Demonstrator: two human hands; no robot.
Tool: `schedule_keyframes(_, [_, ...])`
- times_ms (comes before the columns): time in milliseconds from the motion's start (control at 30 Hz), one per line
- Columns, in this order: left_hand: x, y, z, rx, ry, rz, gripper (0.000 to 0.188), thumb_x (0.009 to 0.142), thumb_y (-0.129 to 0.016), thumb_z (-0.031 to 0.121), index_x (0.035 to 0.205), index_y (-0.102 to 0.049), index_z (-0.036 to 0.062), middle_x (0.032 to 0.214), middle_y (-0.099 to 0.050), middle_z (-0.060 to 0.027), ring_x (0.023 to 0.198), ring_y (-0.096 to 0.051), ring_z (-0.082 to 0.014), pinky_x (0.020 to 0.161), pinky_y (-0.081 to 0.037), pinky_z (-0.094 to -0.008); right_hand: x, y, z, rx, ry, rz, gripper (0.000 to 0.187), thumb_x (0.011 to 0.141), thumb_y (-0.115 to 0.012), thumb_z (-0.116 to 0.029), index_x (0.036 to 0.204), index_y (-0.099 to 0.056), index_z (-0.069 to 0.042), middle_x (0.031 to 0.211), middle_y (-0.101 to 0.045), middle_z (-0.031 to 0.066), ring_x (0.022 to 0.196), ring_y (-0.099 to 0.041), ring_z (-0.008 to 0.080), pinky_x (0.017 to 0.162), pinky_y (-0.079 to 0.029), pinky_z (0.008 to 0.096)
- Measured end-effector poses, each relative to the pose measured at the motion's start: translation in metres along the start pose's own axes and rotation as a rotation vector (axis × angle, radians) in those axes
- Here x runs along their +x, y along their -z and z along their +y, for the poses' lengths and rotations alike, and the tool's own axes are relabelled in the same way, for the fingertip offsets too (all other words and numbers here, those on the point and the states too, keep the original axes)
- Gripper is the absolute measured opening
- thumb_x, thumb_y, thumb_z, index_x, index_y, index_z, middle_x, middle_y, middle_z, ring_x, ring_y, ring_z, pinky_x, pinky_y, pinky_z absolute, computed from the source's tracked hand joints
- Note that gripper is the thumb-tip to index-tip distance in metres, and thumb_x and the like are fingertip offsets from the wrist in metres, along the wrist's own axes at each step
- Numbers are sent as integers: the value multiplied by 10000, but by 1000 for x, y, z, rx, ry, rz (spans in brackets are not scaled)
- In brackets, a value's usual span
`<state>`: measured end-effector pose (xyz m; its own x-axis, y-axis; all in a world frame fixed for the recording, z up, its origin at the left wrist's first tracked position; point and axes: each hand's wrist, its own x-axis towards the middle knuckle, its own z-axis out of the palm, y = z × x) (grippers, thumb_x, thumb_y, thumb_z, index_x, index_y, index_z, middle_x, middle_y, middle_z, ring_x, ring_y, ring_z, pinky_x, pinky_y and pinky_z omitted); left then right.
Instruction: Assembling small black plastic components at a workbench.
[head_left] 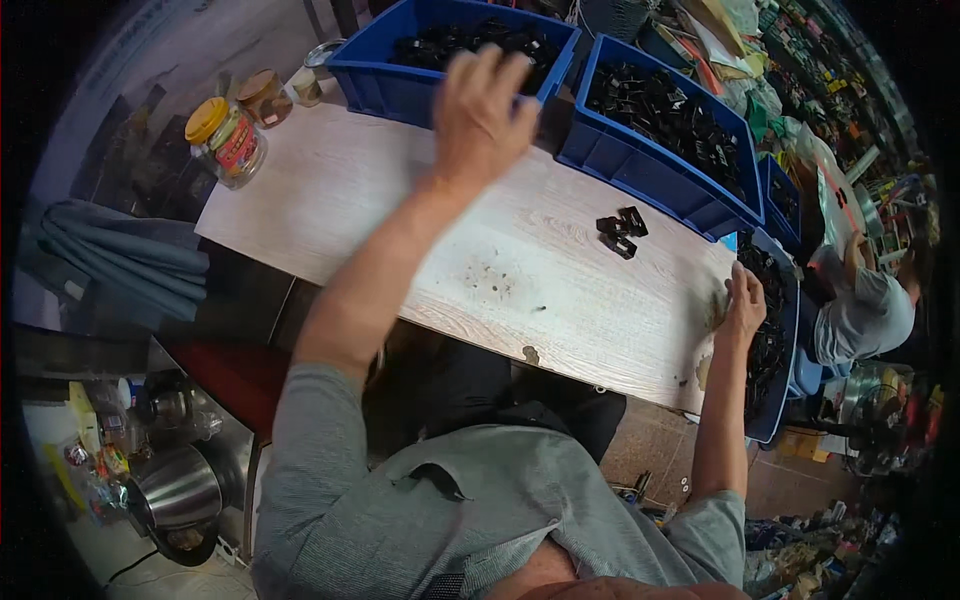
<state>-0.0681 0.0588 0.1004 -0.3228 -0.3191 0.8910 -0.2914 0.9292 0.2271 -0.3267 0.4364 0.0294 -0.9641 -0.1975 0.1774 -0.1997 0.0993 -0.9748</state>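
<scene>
The left hand point(487, 108), motion-blurred, has fingers spread at the blue bin point(388, 92) along the far edge of the worktop point(345, 215). The right hand point(742, 303) is at the worktop's right end; its grip cannot be determined. Black parts point(633, 221) lie on the worktop, right of centre.

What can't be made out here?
Head view, all:
Left hand: motion blur; can't tell whether its fingers hold anything.
Leftmost blue bin: that hand covers part of it.
Right hand: its own back hides whether it grips anything.
Co-worker: too small and dim to read hand detail.
</scene>
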Motion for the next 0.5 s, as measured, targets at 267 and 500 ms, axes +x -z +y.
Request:
schedule_keyframes(267, [67, -46, -151, 304, 303, -847, 1060, 695, -733, 732, 1545, -434, 172, 1467, -541, -225, 1356, -522, -405, 1129, -414, -523, -19, -31, 31, -192, 188, 130, 327, 866, -828, -266, 1039, -723, -9, 916, -707, 42, 783, -597, 103, 721, -470, 253])
schedule_keyframes(500, [86, -94, -136, 404, 264, -1098, 993, 667, -811, 547, 1530, -468, 193, 1511, -509, -182, 1367, -519, -370, 1129, -443, -468, -23, -25, 25, -282, 128, 170, 323, 853, -825, -278, 1011, -737, -11, 941, -712, 65, 892, -632, 151, 833, -490, 317])
